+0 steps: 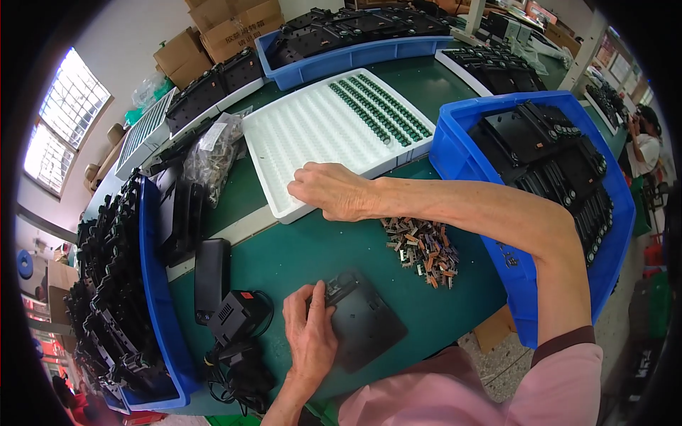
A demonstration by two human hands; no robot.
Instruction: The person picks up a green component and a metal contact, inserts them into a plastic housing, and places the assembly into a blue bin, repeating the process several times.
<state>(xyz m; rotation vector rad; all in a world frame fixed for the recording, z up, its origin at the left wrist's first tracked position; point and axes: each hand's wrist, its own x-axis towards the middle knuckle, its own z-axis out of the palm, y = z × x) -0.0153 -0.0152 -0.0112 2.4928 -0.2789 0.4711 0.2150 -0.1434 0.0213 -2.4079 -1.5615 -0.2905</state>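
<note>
My left hand [310, 334] grips the upper left edge of a flat black plastic panel [366, 319], which is slightly smeared and lies on the green table. Over the near edge of a white tray [273, 192], my right hand [334, 190] is closed, its fingertips curled under, so whatever they may hold is hidden. Rows of small round green parts [376, 106] stand in the tray's right portion. Below my right forearm sits a loose pile of small brown and black parts with metal pins [424, 252].
At the right, a blue bin [455, 131] holds black assemblies; another blue bin [153, 284] of them stands left. Near it lie a black adapter with cable [238, 316] and a plastic bag of parts [213, 153]. A blue tray [355, 60] sits behind. Another person [643, 142] is far right.
</note>
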